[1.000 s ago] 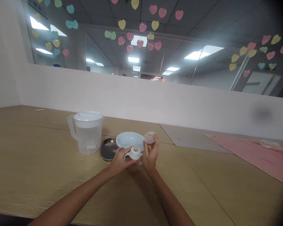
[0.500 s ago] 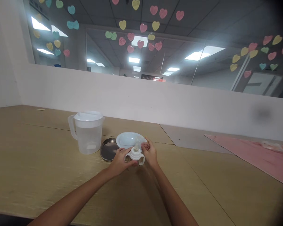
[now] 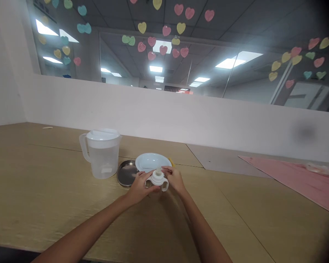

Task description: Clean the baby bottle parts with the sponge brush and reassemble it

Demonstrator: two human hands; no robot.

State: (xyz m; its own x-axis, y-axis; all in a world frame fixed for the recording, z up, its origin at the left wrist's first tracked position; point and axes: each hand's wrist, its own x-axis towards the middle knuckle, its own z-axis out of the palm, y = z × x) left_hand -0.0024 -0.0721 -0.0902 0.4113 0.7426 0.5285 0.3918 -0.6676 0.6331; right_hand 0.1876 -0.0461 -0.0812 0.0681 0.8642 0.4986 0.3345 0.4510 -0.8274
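Two-handled bottle [image 3: 157, 178], white-topped, held in front of the white bowl [image 3: 150, 160]; whether its base is rested on the tabletop [image 3: 241, 212] cannot be told.
Gripped at its left side by the left hand [image 3: 139, 187]; right hand [image 3: 175, 179] placed at its top, fingers bent, grip not determinable. Steel tray [image 3: 127, 173] set left of the bowl, rims overlapped in view; lidded pitcher [image 3: 103, 159] stationed just beyond. Wide tabletop offered between right forearm and pink cloth [image 3: 296, 179]; front edge crossed by left forearm.
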